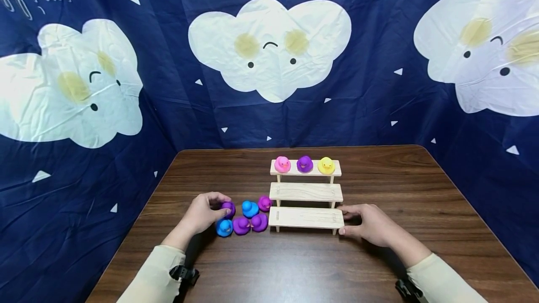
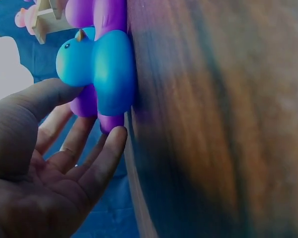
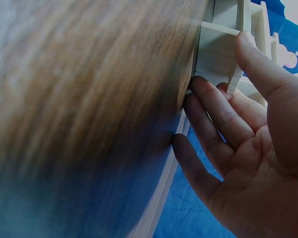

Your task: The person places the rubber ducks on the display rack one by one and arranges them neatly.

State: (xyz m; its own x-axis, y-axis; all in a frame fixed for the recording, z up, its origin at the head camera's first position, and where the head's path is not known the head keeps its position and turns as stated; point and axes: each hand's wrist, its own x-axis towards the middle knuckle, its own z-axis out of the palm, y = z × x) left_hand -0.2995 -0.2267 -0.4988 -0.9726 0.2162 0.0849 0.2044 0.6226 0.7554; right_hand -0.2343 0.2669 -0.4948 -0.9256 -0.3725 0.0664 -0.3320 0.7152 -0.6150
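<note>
My left hand (image 1: 203,213) holds a purple rubber duck (image 1: 229,209) between thumb and fingers at the left end of a cluster of ducks. In the left wrist view a blue duck (image 2: 111,74) stands in front and partly hides the held one. At the right end of the lowest shelf of a three-step wooden stand (image 1: 306,218), my right hand (image 1: 370,224) grips the shelf's end, thumb at the front and fingers behind. On the top shelf sit a pink duck (image 1: 282,164), a purple duck (image 1: 305,164) and a yellow duck (image 1: 326,166).
Left of the stand, more ducks lie close together: a blue duck (image 1: 250,208), a magenta duck (image 1: 265,203) and two purple ducks, one of them (image 1: 242,225) near the front. Behind the brown wooden table (image 1: 311,265) hangs a dark blue cloth (image 1: 370,125) with clouds.
</note>
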